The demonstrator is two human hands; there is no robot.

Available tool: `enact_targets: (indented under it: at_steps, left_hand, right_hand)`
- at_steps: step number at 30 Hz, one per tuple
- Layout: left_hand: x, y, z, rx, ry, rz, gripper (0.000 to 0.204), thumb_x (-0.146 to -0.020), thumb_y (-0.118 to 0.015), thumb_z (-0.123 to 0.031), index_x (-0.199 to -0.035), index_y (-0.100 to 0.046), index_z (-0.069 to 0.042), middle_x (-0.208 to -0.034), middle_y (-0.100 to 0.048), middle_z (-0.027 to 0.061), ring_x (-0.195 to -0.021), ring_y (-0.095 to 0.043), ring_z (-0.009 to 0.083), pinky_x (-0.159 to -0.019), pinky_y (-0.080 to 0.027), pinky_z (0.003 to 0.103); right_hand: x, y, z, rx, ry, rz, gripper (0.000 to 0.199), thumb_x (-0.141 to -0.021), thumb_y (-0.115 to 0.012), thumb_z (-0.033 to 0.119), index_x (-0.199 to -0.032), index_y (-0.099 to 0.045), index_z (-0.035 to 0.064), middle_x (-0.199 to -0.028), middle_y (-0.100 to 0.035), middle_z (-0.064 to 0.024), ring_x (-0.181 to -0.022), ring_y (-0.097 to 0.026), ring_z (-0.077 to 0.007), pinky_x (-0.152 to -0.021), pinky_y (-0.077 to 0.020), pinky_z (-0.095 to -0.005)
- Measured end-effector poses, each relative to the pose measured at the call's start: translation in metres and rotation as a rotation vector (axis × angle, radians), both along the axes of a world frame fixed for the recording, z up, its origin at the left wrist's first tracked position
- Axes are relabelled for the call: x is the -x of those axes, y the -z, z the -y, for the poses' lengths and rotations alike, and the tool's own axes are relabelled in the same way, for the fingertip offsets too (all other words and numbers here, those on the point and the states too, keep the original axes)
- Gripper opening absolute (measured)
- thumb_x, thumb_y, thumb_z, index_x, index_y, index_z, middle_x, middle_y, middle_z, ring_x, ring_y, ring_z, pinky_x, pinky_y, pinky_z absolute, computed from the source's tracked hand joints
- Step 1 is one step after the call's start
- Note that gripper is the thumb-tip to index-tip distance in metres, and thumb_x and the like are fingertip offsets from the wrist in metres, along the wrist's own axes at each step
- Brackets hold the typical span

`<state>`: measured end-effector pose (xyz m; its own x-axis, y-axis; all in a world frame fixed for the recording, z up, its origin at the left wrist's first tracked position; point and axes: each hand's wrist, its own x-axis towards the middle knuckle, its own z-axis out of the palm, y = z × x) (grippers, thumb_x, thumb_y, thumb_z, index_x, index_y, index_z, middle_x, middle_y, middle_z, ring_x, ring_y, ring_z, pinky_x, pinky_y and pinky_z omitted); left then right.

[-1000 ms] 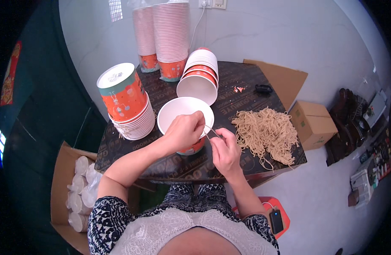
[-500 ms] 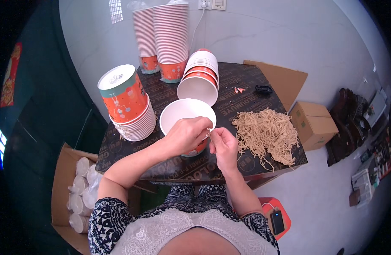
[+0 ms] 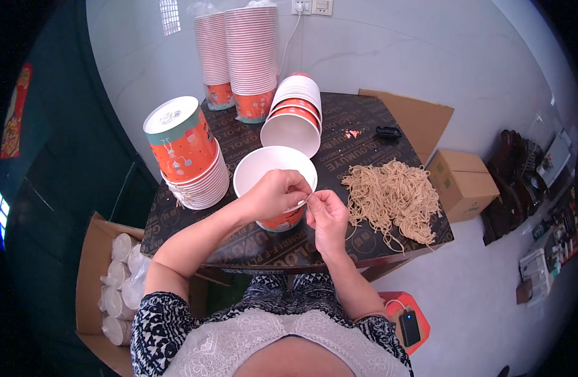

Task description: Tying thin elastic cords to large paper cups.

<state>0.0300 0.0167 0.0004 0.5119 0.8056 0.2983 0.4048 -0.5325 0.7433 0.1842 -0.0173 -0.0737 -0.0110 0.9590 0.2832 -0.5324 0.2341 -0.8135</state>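
Both hands are at work over the front middle of the counter (image 3: 264, 251). The left hand (image 3: 275, 193) is bent over the near side of a white-lined paper tub (image 3: 257, 164), its fingertips drawn together on a thin piece of string (image 3: 308, 198). The right hand (image 3: 328, 220) is just beside it, thumb and forefinger pinched on the same string; the exact lie of the strand between the fingers is too small to tell. The tub stands upright, mouth open, with part of its orange outer wall showing below the left hand. To the right of the hands, near but apart, lies a loose heap of tan string (image 3: 394, 201). To the left stands a stack of upturned tubs (image 3: 183, 147). Behind the open tub, a nested row of tubs (image 3: 294, 116) lies on its side, mouth toward the person. Two tall stacks in clear bags (image 3: 252, 63) stand at the back. A small black object (image 3: 388, 132) rests near the right edge.
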Motion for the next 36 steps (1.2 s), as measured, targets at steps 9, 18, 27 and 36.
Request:
enact_targets:
  at_steps: [9, 18, 27, 36]
  left_hand:
    - [0.002, -0.009, -0.004, 0.227, 0.046, -0.012, 0.007, -0.085, -0.070, -0.001, -0.090, -0.068, 0.003, -0.079, -0.067, 0.0031, -0.072, -0.060, 0.0081, -0.064, -0.049, 0.023]
    - [0.004, -0.008, -0.008, 0.329, 0.058, 0.055, 0.005, -0.085, -0.069, -0.001, -0.087, -0.066, 0.003, -0.076, -0.064, 0.0027, -0.069, -0.059, 0.0081, -0.062, -0.048, 0.023]
    - [0.006, -0.006, -0.008, 0.406, 0.060, 0.083, 0.002, -0.087, -0.064, -0.001, -0.087, -0.063, 0.001, -0.076, -0.061, 0.0009, -0.067, -0.057, 0.0076, -0.060, -0.046, 0.022]
    - [0.002, -0.008, -0.005, 0.325, -0.024, -0.039, 0.007, -0.092, -0.059, -0.003, -0.086, -0.060, 0.001, -0.073, -0.057, 0.0001, -0.065, -0.055, 0.0087, -0.060, -0.046, 0.024]
  right_hand:
    - [0.005, 0.004, -0.003, -0.044, 0.089, 0.049, 0.014, -0.097, -0.064, 0.015, -0.092, -0.058, 0.0033, -0.067, -0.054, 0.0029, -0.054, -0.047, -0.0031, -0.047, -0.0307, -0.0173]
    - [-0.008, 0.005, 0.002, 0.024, 0.056, 0.120, 0.012, -0.097, -0.061, 0.012, -0.092, -0.059, 0.0009, -0.073, -0.054, 0.0043, -0.062, -0.046, -0.0015, -0.054, -0.0354, -0.0183]
    - [-0.030, -0.006, 0.025, -0.173, 0.346, 0.511, 0.005, -0.092, -0.064, 0.001, -0.096, -0.065, -0.0001, -0.066, -0.044, 0.0117, -0.057, -0.035, 0.0025, -0.051, -0.0267, -0.0169]
    - [-0.043, 0.017, 0.029, -0.241, 0.484, 0.749, 0.004, -0.090, -0.062, 0.000, -0.094, -0.065, 0.0007, -0.060, -0.048, 0.0028, -0.052, -0.043, -0.0042, -0.047, -0.0358, -0.0236]
